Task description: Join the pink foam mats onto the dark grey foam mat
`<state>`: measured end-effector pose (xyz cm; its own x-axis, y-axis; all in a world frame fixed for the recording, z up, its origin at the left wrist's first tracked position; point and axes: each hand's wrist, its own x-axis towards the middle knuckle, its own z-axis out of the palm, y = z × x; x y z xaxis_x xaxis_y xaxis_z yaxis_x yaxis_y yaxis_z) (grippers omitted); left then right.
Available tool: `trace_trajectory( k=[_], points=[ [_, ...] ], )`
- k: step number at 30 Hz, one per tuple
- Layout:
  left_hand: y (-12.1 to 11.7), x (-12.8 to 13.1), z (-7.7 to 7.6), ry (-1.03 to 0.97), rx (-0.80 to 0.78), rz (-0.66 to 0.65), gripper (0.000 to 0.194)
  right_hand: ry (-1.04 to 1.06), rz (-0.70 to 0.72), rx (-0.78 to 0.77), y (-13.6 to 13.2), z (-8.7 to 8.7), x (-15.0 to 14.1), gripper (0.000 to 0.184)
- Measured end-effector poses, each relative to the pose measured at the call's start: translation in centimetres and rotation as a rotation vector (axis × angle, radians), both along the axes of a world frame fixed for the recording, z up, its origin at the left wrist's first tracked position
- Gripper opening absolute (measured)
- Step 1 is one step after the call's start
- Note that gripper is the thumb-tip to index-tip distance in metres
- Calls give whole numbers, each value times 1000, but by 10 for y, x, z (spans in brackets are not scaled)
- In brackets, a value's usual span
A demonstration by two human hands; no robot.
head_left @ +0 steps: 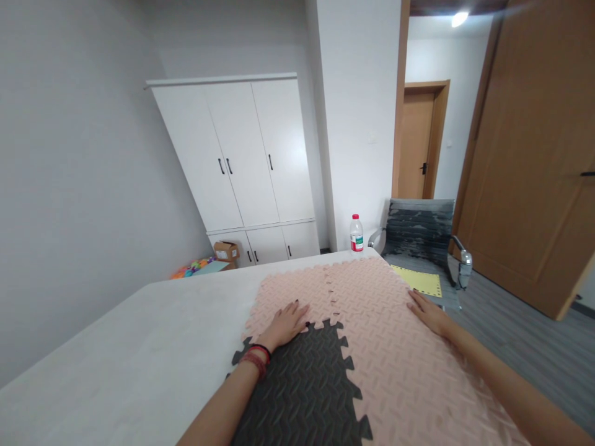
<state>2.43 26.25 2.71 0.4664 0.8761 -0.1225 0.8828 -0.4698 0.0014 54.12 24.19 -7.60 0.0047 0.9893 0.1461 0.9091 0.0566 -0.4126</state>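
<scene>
Interlocking foam mat tiles lie on a white table [139, 347]. Two pink tiles, one on the left [288, 291] and a larger one on the right [395, 347], join a dark grey tile [302, 390] in front. My left hand [287, 323] lies flat, fingers spread, across the seam between the left pink tile and the grey tile. Red and black bands circle its wrist. My right hand [428, 313] rests flat, fingers stretched, on the right edge of the larger pink tile.
A water bottle with a red cap [356, 233] stands at the table's far edge. A grey office chair [421, 248] carries a yellow sheet [418, 282]. A white wardrobe [242, 161], a cardboard box [226, 251], coloured toys [193, 268] and wooden doors [530, 161] lie behind.
</scene>
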Motion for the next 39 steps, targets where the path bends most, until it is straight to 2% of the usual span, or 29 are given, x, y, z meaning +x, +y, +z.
trace_trajectory(
  k=[5,11,19,24,27,30,34,39],
  points=[
    [3,21,5,39,69,30,63,15,-17,19,1,-2,0,80],
    [11,55,8,105,116,119,78,11,-20,8,-3,6,-5,80],
    [10,65,23,145,68,150,85,-2,-16,12,-8,11,-10,81],
    [9,91,22,178,34,269,101,11,-25,6,-12,17,-14,81],
    [12,99,19,195,31,297,106,2,-25,11,-16,24,-19,82],
    [15,98,16,189,40,261,103,-5,-36,18,-19,31,-24,83],
    [18,92,15,147,46,136,95,-9,-47,19,-22,37,-29,83],
    [20,87,16,108,36,32,89,-13,-52,25,-19,33,-26,82]
  ],
)
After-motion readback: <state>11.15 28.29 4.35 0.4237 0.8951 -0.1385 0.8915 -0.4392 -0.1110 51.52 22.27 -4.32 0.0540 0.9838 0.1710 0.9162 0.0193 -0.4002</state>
